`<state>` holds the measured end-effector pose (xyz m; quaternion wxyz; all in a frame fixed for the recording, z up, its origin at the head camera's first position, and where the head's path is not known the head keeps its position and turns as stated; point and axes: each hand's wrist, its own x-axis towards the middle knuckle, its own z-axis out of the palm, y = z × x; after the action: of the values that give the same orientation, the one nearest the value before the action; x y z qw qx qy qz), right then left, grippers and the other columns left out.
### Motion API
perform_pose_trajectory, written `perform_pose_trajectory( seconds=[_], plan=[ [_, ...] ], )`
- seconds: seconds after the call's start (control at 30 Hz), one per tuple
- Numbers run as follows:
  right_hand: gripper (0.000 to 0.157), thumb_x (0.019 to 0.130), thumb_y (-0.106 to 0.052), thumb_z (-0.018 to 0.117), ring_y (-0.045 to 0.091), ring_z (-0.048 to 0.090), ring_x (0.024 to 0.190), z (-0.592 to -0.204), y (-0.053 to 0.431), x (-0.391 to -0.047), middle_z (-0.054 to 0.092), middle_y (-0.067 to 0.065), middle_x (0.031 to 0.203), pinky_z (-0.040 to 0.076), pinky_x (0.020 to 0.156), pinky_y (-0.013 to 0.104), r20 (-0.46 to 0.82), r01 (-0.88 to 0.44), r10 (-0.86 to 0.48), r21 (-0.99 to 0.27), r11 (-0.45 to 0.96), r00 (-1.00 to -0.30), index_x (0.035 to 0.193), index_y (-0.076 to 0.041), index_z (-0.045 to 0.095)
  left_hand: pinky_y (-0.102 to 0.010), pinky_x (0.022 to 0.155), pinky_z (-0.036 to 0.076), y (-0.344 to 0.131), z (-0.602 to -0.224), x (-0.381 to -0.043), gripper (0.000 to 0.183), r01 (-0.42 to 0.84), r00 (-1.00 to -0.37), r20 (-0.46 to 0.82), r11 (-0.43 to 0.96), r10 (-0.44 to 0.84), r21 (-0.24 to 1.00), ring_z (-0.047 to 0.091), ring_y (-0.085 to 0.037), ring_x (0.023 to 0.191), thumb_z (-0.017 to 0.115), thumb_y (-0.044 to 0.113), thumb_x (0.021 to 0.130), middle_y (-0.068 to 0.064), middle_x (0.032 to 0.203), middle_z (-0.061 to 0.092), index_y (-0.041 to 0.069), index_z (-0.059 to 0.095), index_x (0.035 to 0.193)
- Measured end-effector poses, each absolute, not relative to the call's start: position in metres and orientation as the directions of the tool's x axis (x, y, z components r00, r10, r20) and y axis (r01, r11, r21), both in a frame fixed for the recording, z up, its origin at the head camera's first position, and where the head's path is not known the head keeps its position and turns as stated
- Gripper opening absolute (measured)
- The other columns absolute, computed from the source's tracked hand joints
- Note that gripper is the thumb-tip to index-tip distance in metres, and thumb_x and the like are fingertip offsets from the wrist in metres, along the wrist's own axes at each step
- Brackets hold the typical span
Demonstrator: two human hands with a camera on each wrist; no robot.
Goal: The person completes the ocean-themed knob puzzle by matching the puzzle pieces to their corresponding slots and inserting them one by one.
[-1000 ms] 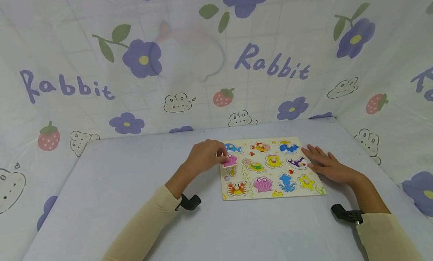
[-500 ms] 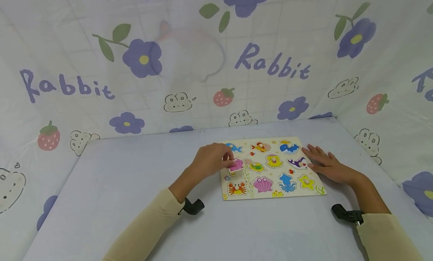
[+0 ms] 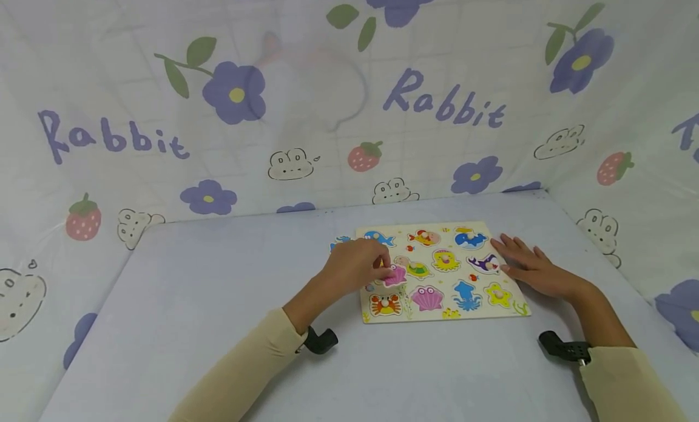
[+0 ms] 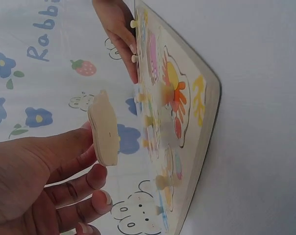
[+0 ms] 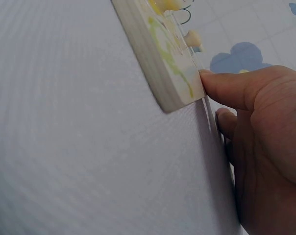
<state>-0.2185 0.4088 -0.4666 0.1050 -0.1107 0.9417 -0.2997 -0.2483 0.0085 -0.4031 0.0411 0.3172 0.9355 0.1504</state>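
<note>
My left hand (image 3: 357,265) pinches a pink shell puzzle piece (image 3: 394,275) above the left part of a wooden knob puzzle board (image 3: 377,318). In the left wrist view, the bare wooden back of the shell piece (image 4: 104,128) faces the camera, clear of the board's surface. My right hand (image 3: 540,271) lies along the board's right edge with its fingers fairly straight; its thumb (image 5: 226,88) touches the edge. On the board are sea animals, among them a crab (image 3: 385,304), a yellow starfish (image 3: 497,294) and a pink shell shape (image 3: 427,298) without a visible knob.
A blue sea-animal shape (image 3: 340,242) shows just left of the board, partly hidden behind my left hand. The pale table (image 3: 218,300) meets a patterned curtain (image 3: 306,124) at the back. A black wrist camera (image 3: 321,341) sits below my left wrist.
My left hand has moved right and slightly nearer with the shell piece, further over the board. The blue shape at the left has come into view. My right hand stays at the board's edge.
</note>
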Motion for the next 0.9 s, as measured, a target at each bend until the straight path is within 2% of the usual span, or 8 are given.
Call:
perform_pose_trajectory(
  seconds=[0.33,0.67,0.9],
  plan=[
    [0.068,0.104,-0.035,0.052,0.047,-0.014,0.151,-0.466,0.409,-0.218,0.002,0.024,0.167,-0.018,0.113,0.065,-0.122,-0.155,-0.278,-0.591,0.792,-0.953,0.161,-0.012,0.022,-0.024,0.058,0.039,0.015,-0.403,-0.241,0.022,0.612,-0.776,0.016,0.746,0.631,0.262,0.051,-0.007,0.070,0.074,0.046,0.091,0.010,0.073,0.056,0.025,0.073,0.095],
    [0.068,0.105,-0.036,0.052,0.048,-0.013,0.151,-0.468,0.405,-0.217,0.001,0.025,0.167,-0.017,0.112,0.066,-0.137,-0.144,-0.276,-0.593,0.792,-0.951,0.161,-0.011,0.022,-0.022,0.057,0.040,0.022,-0.406,-0.235,0.021,0.601,-0.775,-0.007,0.739,0.633,0.305,0.052,-0.007,0.070,0.074,0.046,0.091,0.011,0.073,0.057,0.026,0.072,0.095],
    [0.068,0.105,-0.036,0.052,0.047,-0.013,0.151,-0.466,0.409,-0.217,0.002,0.024,0.167,-0.017,0.112,0.066,-0.121,-0.156,-0.283,-0.602,0.783,-0.952,0.161,-0.011,0.023,-0.023,0.061,0.041,0.040,-0.413,-0.233,0.024,0.643,-0.743,-0.020,0.722,0.669,0.256,0.052,-0.006,0.071,0.073,0.048,0.091,0.012,0.074,0.056,0.026,0.072,0.099]
  ],
)
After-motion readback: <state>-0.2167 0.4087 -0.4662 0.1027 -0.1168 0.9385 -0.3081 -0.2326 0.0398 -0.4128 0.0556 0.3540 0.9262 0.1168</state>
